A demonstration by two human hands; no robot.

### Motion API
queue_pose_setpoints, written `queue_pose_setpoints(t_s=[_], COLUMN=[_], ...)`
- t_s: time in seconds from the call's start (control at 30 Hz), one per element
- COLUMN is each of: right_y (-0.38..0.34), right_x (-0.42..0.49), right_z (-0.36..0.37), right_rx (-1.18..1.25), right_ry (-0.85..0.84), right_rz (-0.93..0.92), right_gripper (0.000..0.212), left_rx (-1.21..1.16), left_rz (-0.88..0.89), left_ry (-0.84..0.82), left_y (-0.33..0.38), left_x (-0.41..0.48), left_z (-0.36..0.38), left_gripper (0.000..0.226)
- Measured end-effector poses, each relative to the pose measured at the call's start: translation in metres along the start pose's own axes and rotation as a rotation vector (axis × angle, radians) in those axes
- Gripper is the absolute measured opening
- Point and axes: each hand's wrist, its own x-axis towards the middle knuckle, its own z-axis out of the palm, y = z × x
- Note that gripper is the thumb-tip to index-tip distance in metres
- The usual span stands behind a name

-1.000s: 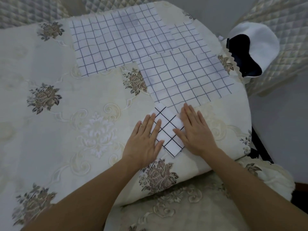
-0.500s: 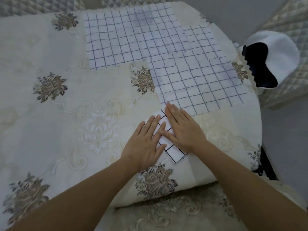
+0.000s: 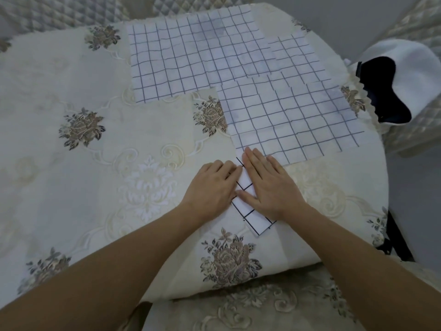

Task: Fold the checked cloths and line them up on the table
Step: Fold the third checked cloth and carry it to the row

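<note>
On the table (image 3: pixel 71 168), folded cloth (image 3: pixel 259 223) under left hand (image 3: pixel 211 188), right hand (image 3: pixel 270 187)

- Tablecloth (image 3: pixel 71 177): cream, tone-on-tone scrolls; grey-brown rose motifs w/ dark leaves, one white floral motif near centre.
- Folded cloth (image 3: pixel 259 223): bright white, bold black grid.
- Far flat cloth (image 3: pixel 191 60) & near flat cloth (image 3: pixel 298 120): white, thin dark-blue checks, faint lilac-grey blotches.
- Small cloth (image 3: pixel 296 53): same check.
- Soft item (image 3: pixel 405 75) at R edge: white outside, inside black or v. dark navy, hard to tell.
- Quilted upholstery (image 3: pixel 59 13): pale grey-beige, diamond stitch.
</note>
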Motion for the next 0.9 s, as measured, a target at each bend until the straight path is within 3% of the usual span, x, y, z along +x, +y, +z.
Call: queue_pose_setpoints(t_s=[0.33, 0.43, 0.5, 0.6, 0.9], right_y=[0.023, 0.025, 0.024, 0.024, 0.031], right_x=[-0.05, -0.053, -0.053, -0.053, -0.078], right_z=[-0.008, -0.009, -0.009, -0.007, -0.012], right_rx=[-0.079, -0.079, -0.073, -0.069, -0.077], right_ry=[-0.098, -0.109, -0.103, -0.093, -0.153], right_rz=[0.025, 0.027, 0.026, 0.023, 0.054], right_gripper=[0.091, 0.091, 0.091, 0.093, 0.099], left_rx=[0.085, -0.037, -0.136, -0.063, -0.023], left_rz=[-0.044, -0.067, -0.007, 0.08, 0.083], left_ry=[-0.023, 0.045, 0.022, -0.135, -0.148], left_y=[0.01, 0.022, 0.029, 0.028, 0.026], left_x=[0.011, 0.026, 0.033, 0.031, 0.026], left_z=[-0.013, -0.013, -0.004, 0.016, 0.022], left_gripper=[0.036, 0.027, 0.04, 0.066, 0.079])
